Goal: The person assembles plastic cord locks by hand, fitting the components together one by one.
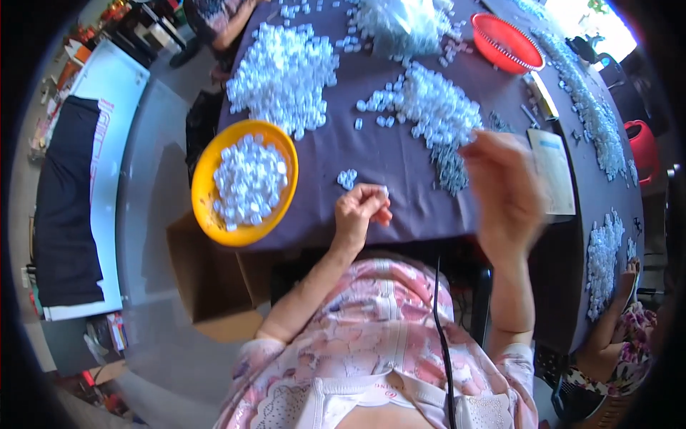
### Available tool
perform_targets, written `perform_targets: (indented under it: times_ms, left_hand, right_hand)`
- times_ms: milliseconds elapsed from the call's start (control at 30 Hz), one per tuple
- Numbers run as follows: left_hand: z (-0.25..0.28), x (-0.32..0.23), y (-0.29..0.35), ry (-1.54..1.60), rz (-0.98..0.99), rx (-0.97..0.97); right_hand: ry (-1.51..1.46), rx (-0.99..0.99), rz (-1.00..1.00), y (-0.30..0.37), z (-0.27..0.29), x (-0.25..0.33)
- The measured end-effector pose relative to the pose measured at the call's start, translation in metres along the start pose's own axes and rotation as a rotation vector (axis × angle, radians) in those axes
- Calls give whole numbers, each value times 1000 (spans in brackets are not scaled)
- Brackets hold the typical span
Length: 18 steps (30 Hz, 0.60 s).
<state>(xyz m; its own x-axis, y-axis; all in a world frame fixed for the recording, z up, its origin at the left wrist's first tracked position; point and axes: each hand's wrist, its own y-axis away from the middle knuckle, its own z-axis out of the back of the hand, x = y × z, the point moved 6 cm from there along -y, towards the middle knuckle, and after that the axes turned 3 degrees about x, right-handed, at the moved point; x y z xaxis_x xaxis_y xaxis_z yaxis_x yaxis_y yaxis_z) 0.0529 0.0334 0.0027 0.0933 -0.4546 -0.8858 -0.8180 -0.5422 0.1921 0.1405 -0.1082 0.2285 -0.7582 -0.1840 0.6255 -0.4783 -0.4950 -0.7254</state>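
Where table ends, bowl, hands apart

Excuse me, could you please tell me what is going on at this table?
A person is handling small pieces over a dark-covered table. The left hand pinches a small pale piece near a little cluster of clear pieces. The right hand is raised, blurred, by a dark grey pile; whether it holds anything is unclear. A yellow bowl of clear pieces sits to the left.
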Motion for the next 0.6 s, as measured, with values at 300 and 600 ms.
perform_targets:
  times_ms: [300, 600]
  left_hand:
    - [8, 9, 0, 60, 34, -31]
    - [7, 8, 3, 64, 18, -8]
  right_hand:
    - [-395, 234, -828, 129, -83, -124]
    - [-381, 212, -848, 134, -96, -133]
